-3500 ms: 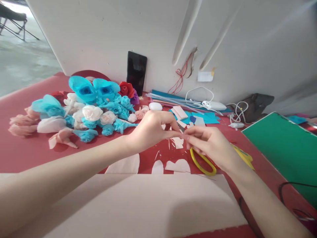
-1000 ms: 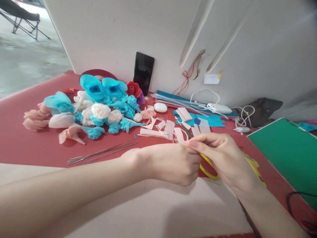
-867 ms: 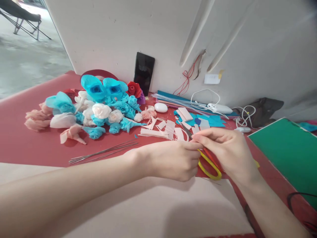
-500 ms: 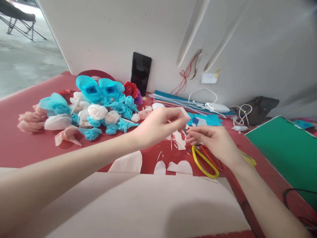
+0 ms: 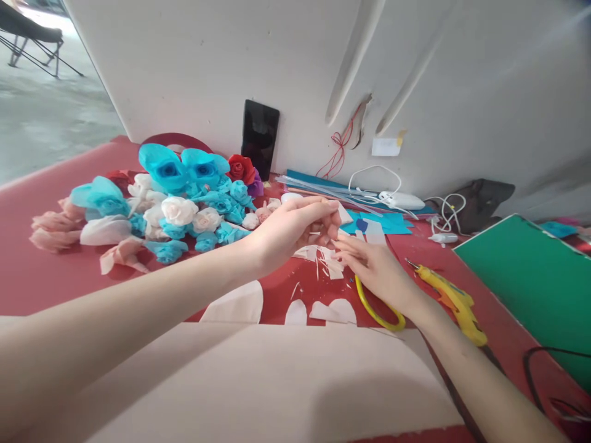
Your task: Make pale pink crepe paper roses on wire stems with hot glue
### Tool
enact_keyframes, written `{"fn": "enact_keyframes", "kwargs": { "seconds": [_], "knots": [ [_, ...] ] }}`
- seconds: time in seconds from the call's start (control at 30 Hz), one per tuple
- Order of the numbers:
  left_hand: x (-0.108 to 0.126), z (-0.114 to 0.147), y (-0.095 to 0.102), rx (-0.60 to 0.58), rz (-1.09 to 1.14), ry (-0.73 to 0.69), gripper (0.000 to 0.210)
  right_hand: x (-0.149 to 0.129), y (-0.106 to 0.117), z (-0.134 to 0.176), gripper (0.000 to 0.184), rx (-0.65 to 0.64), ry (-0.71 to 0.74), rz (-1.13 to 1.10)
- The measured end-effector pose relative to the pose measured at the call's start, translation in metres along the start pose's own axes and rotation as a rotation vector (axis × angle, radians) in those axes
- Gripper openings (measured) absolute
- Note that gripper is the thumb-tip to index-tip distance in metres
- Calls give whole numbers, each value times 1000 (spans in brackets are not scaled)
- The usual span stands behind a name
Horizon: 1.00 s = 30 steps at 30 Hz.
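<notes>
My left hand point(image 5: 305, 223) is raised over the middle of the red table, its fingers curled and pressed together. Whatever it may hold is hidden by the fingers. Just below and to the right, my right hand point(image 5: 369, 264) reaches toward it with fingers stretched out, tips almost meeting the left hand's. Under the right hand lies a pair of scissors, its yellow handle loop point(image 5: 379, 312) showing. Pale paper scraps point(image 5: 330, 263) lie below the hands. Closer in are cut pale petal shapes point(image 5: 339, 311) and a large pale sheet point(image 5: 258, 375).
Blue, white and pink paper flowers point(image 5: 180, 210) are heaped at left. A phone point(image 5: 261, 138) leans on the wall. To the right lie a yellow glue gun point(image 5: 455, 304), a green board point(image 5: 530, 289), a white power strip point(image 5: 401, 200) and blue paper point(image 5: 392, 223).
My right hand has shifted left and its fingers have straightened; its wrist has uncovered the glue gun. My left hand has turned slightly, fingers curling downward. The view has shifted a little.
</notes>
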<state>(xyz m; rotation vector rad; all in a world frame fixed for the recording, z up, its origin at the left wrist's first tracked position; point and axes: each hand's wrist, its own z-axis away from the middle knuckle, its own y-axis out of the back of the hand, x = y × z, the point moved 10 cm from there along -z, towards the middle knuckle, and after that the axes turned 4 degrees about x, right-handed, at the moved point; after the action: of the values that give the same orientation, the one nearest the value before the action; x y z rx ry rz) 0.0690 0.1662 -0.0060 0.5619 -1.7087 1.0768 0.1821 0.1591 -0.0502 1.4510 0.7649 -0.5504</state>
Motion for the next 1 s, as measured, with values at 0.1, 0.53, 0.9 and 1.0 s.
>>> {"fn": "enact_keyframes", "kwargs": {
  "seconds": [0.1, 0.53, 0.9, 1.0],
  "knots": [
    [-3, 2, -5, -70, 57, 27, 24, 4, 6, -2, 20, 4, -10, -90],
    [33, -18, -73, -306, 365, -44, 30, -90, -37, 4, 38, -325, 205, -846],
    [-11, -18, -42, -183, 54, 84, 31, -33, 3, -9, 29, 55, -6, -737],
    [-1, -18, -18, -66, -159, 52, 30, -18, 9, -6, 29, 92, -81, -625]
  ]
}}
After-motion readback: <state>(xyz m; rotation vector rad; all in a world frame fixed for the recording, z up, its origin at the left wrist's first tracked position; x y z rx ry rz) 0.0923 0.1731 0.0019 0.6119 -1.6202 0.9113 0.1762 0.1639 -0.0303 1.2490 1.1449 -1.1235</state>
